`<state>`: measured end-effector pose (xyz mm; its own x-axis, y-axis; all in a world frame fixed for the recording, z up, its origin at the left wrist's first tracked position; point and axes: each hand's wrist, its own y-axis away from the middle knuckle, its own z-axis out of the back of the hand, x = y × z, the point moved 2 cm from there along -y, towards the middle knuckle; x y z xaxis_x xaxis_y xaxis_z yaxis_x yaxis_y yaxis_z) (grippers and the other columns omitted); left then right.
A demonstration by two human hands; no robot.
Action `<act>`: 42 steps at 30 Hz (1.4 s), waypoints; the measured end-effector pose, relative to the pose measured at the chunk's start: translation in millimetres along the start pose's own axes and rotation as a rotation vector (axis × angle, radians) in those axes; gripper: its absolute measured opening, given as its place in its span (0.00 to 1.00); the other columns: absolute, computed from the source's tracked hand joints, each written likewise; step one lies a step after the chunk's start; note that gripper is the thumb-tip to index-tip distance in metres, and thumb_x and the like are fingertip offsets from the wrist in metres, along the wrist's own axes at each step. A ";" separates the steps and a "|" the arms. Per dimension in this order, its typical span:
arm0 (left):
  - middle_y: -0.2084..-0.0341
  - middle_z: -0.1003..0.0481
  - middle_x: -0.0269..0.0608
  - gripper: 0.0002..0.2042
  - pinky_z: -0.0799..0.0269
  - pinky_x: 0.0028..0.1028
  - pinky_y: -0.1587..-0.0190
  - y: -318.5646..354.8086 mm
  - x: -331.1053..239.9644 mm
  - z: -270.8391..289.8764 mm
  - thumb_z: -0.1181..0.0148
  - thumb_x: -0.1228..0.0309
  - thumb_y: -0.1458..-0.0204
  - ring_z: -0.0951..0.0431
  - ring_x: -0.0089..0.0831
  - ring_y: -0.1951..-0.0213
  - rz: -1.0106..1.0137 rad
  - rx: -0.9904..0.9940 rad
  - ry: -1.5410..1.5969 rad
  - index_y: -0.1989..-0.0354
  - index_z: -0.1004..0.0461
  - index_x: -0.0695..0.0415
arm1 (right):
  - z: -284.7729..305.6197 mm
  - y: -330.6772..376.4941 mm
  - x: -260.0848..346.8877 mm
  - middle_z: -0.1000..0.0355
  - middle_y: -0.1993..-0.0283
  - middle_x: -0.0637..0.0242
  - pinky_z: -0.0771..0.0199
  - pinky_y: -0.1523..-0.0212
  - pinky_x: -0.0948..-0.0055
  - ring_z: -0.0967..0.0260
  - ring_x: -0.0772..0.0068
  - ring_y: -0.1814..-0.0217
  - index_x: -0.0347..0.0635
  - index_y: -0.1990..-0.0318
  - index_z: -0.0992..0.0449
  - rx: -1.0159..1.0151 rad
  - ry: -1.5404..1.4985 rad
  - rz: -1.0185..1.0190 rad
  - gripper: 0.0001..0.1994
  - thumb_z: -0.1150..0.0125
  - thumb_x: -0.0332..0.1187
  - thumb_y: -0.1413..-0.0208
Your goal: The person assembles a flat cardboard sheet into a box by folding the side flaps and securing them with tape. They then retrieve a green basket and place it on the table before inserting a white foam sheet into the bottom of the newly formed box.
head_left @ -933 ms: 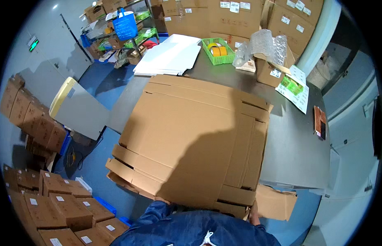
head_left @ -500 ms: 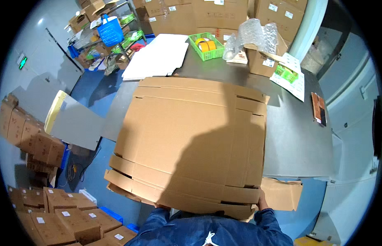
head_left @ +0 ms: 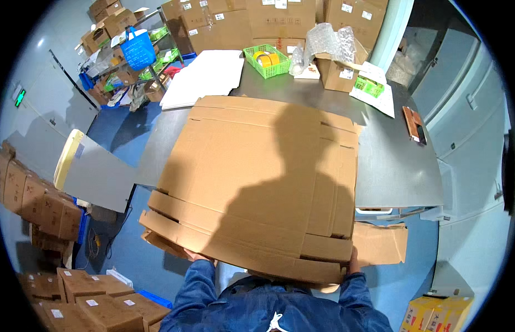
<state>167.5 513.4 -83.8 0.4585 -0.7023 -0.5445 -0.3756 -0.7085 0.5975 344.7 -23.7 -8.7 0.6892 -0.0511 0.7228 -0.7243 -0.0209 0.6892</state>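
A broad piece of flattened brown cardboard (head_left: 257, 166), slotted and creased along its flaps, spans the space from the steel table to my body. More cardboard layers show beneath its lower left edge. My left hand (head_left: 198, 256) is closed on the near edge at the left, its fingers partly tucked beneath. At the near right corner, my right hand (head_left: 354, 262) grips the side, most of its fingers hidden by the board. The far part lies over the table, while the near part overhangs the front edge. My shadow falls across it.
On the steel table (head_left: 396, 177) are white sheets (head_left: 205, 77), a green basket (head_left: 279, 68) with yellow tape rolls, an open carton (head_left: 336, 76) with bubble wrap, and a brown case (head_left: 412, 124). Stacked cartons (head_left: 102, 312) stand at lower left. Another cardboard piece (head_left: 382, 243) is below the table's right front.
The cardboard has come back toward me relative to the table, and more floor shows past the table's front edge. Both hands keep their hold. The whole view has shifted somewhat.
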 end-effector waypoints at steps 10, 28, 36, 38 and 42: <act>0.44 0.39 0.44 0.39 0.39 0.47 0.46 -40.0 -26.6 6.2 0.66 0.33 0.53 0.36 0.44 0.46 0.071 -0.058 -0.074 0.42 0.41 0.51 | -34.3 38.0 -55.5 0.33 0.57 0.58 0.31 0.67 0.60 0.33 0.59 0.58 0.45 0.49 0.35 0.011 -0.158 0.069 0.26 0.53 0.54 0.48; 0.48 0.34 0.47 0.32 0.34 0.47 0.49 49.8 131.8 10.0 0.64 0.41 0.49 0.33 0.47 0.49 0.509 0.226 -0.186 0.44 0.37 0.53 | -0.7 -18.5 -85.5 0.31 0.57 0.54 0.31 0.59 0.65 0.31 0.56 0.56 0.39 0.52 0.32 -0.013 0.465 0.320 0.18 0.50 0.40 0.47; 0.45 0.37 0.46 0.29 0.40 0.49 0.45 102.2 95.8 53.7 0.60 0.46 0.48 0.36 0.47 0.45 0.315 0.063 -0.181 0.42 0.40 0.52 | 26.0 -46.1 -88.0 0.33 0.51 0.47 0.37 0.49 0.65 0.34 0.52 0.48 0.31 0.48 0.36 0.320 0.698 0.301 0.21 0.65 0.39 0.38; 0.44 0.38 0.44 0.30 0.44 0.50 0.43 122.3 108.7 40.4 0.60 0.46 0.47 0.38 0.46 0.43 0.322 0.039 -0.055 0.41 0.41 0.52 | 41.0 -63.3 -95.9 0.32 0.52 0.45 0.36 0.49 0.64 0.34 0.51 0.49 0.29 0.48 0.36 0.474 0.469 0.172 0.22 0.66 0.40 0.37; 0.41 0.43 0.44 0.38 0.50 0.43 0.38 147.1 137.1 63.4 0.61 0.37 0.52 0.42 0.45 0.41 0.121 -0.105 0.027 0.40 0.44 0.54 | 30.9 -63.8 -77.9 0.28 0.60 0.50 0.29 0.57 0.68 0.29 0.59 0.58 0.31 0.50 0.34 0.526 0.398 -0.043 0.20 0.61 0.41 0.38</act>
<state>124.1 308.5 -107.9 0.4369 -0.7789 -0.4499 -0.3434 -0.6067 0.7169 336.6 -49.2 -110.6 0.5995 0.3321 0.7282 -0.5394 -0.5045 0.6742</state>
